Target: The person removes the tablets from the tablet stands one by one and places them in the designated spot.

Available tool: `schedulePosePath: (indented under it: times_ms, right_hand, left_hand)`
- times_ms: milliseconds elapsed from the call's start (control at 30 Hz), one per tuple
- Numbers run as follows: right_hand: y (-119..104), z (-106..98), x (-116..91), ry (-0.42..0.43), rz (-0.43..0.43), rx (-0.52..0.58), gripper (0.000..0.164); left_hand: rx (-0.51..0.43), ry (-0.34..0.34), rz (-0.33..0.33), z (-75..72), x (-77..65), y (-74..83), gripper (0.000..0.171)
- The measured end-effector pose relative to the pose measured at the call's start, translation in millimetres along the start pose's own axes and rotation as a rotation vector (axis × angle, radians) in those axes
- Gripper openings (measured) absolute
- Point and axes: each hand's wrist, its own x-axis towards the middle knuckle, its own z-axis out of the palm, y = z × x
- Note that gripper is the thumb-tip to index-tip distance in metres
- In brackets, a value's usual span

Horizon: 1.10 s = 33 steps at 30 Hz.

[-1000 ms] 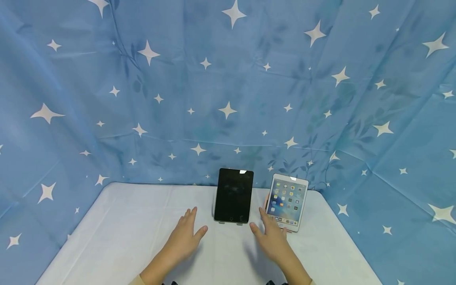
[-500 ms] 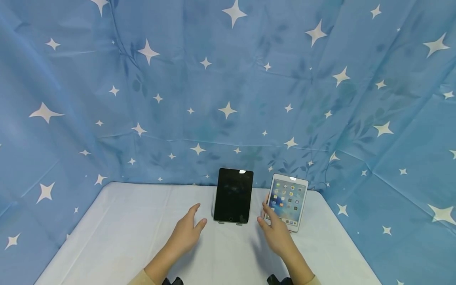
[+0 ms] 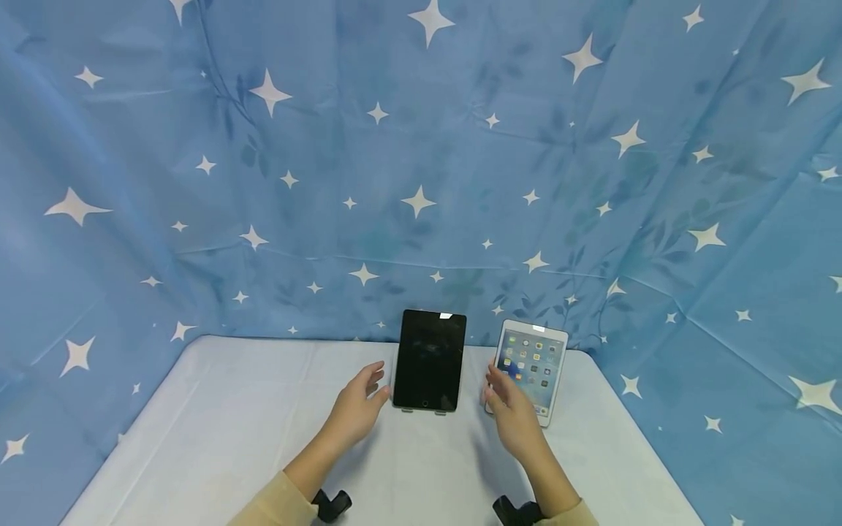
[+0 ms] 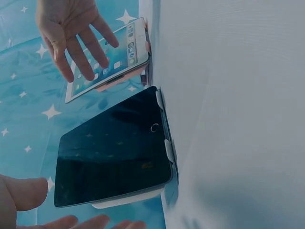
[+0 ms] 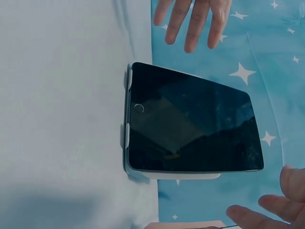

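A tablet with a dark screen leans upright on a white stand, held at its lower edge by small lips. To its right, a white tablet with lit app icons leans on a pink stand. My left hand hovers just left of the dark tablet, fingers loosely bent, holding nothing. My right hand is held between the two tablets, covering part of the white one in the head view. In the left wrist view its fingers are spread and relaxed, apart from the dark tablet.
Both stands are on a white-covered table. Behind and beside it hangs a blue curtain with white stars and leaf prints. Black wrist devices show near both beige sleeves.
My left hand has moved right and forward, closer to the dark tablet's left side. The right hand has shifted a little right and forward. Both tablets have stayed in place.
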Motion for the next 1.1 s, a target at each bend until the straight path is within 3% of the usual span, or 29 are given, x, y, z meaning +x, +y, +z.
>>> schedulePosePath:
  times_ms: [400, 667, 1100]
  right_hand:
    - [3.2, -6.6, 14.3, 0.023, 0.007, 0.11, 0.048]
    - [1.4, -13.1, 25.8, -0.006, 0.063, 0.242, 0.047]
    - [0.4, -18.5, 42.2, -0.051, 0.118, 0.387, 0.045]
  left_hand:
    - [-0.154, -0.028, 0.058, 1.7, 16.2, 2.2, 0.047]
    - [-0.303, -0.06, 0.027, 2.5, 29.0, 11.3, 0.048]
    - [-0.372, -0.075, -0.024, 4.0, 45.7, 23.1, 0.046]
